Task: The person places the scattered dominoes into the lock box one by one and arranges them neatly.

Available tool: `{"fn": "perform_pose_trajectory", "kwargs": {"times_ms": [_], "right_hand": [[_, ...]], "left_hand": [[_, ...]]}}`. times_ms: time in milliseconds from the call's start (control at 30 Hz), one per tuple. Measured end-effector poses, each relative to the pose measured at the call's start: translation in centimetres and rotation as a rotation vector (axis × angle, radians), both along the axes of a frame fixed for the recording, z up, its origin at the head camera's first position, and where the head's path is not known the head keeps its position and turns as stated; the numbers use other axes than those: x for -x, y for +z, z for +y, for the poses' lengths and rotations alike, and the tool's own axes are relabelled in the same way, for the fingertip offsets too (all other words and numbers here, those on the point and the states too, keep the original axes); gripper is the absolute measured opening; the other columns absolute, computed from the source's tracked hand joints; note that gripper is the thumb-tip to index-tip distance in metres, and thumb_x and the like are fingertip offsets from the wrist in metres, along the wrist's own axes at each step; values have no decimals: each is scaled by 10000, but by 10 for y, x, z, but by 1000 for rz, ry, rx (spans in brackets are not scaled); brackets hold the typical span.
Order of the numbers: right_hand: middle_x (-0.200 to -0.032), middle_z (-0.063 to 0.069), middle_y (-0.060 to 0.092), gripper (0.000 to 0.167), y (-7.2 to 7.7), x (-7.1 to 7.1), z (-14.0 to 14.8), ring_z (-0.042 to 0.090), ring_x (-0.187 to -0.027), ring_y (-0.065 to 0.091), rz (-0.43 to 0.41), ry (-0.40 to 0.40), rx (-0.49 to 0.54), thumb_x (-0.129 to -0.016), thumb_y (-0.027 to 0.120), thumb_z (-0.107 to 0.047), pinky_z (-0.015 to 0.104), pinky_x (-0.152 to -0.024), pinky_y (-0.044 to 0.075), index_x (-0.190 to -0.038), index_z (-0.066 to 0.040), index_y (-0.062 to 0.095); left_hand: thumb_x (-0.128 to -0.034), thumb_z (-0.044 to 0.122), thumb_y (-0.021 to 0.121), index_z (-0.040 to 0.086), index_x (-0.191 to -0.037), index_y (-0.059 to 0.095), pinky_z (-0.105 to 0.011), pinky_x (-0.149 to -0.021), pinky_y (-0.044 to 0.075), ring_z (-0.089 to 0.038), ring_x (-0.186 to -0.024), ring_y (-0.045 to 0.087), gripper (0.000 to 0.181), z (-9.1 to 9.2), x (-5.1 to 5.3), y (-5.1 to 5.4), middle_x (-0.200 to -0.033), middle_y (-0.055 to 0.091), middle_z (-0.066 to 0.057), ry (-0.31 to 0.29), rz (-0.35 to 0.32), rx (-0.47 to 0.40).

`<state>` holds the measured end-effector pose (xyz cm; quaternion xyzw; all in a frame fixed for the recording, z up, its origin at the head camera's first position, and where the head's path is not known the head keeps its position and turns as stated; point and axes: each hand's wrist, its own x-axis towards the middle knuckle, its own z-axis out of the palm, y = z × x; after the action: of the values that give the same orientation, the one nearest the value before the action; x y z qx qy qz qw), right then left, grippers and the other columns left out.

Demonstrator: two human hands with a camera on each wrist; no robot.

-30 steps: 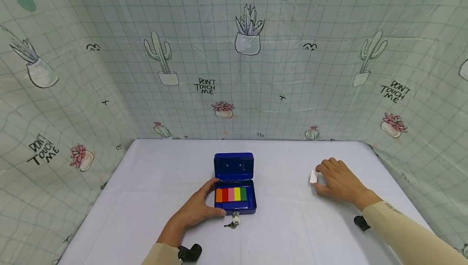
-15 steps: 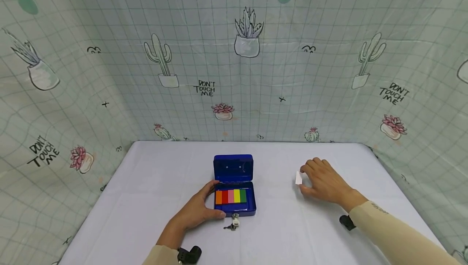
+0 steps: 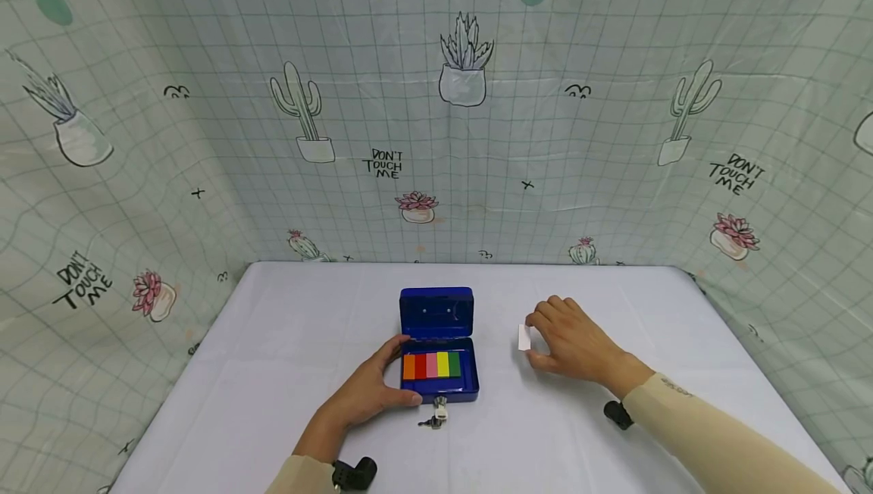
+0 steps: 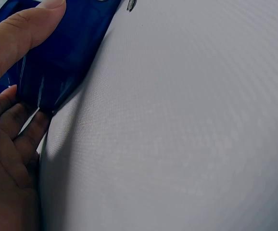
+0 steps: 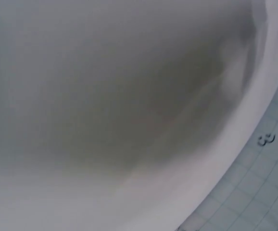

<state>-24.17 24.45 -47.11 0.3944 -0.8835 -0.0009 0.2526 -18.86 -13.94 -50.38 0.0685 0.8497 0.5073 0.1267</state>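
A blue metal cash box (image 3: 439,392) stands on the table with its lid (image 3: 436,312) raised. Inside lies a row of coloured blocks (image 3: 431,365): orange, red, pink, yellow and green. My left hand (image 3: 364,388) holds the box's left side, thumb at the front edge and fingers towards the back; the left wrist view shows the thumb (image 4: 28,29) against the blue wall. To the right of the box, my right hand (image 3: 576,344) pinches a small white rectangular block (image 3: 524,337) between thumb and fingers. The right wrist view shows neither that hand nor the block.
Keys (image 3: 432,423) hang from the lock (image 3: 440,408) at the box's front. A white cloth covers the table (image 3: 307,312). Behind it and at both sides hangs a curtain (image 3: 518,130) printed with cacti.
My right hand has moved left across the table with the white block, towards the cash box. The left hand and the box have stayed in place.
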Motion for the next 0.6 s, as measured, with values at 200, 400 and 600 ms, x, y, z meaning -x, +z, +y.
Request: {"fn": "perform_pose_trajectory", "kwargs": {"times_ms": [200, 400, 600], "right_hand": [[-951, 12, 604, 397, 5, -3, -25, 208, -873, 506, 35, 61, -14, -835, 766, -424, 353, -759, 408, -1045, -101, 669], [-970, -3, 608, 446, 6, -5, -51, 196, -895, 500, 29, 64, -75, -883, 742, -513, 337, -772, 416, -1084, -120, 678], [-984, -4, 608, 467, 7, -7, -72, 197, -920, 499, 5, 74, -116, -894, 742, -546, 331, -779, 411, -1098, -132, 676]], "left_hand": [[-719, 347, 984, 259, -1622, 398, -746, -1224, 222, -419, -1574, 319, 1080, 0, 0, -1, -1665, 438, -112, 0, 3, 3], [-721, 349, 982, 254, -1624, 395, -740, -1226, 224, -418, -1576, 316, 1080, -1, 0, -1, -1668, 433, -112, -5, 2, -2], [-723, 360, 982, 262, -1624, 393, -737, -1226, 228, -421, -1575, 314, 1080, -1, 0, 0, -1673, 425, -113, -5, -4, 5]]}}
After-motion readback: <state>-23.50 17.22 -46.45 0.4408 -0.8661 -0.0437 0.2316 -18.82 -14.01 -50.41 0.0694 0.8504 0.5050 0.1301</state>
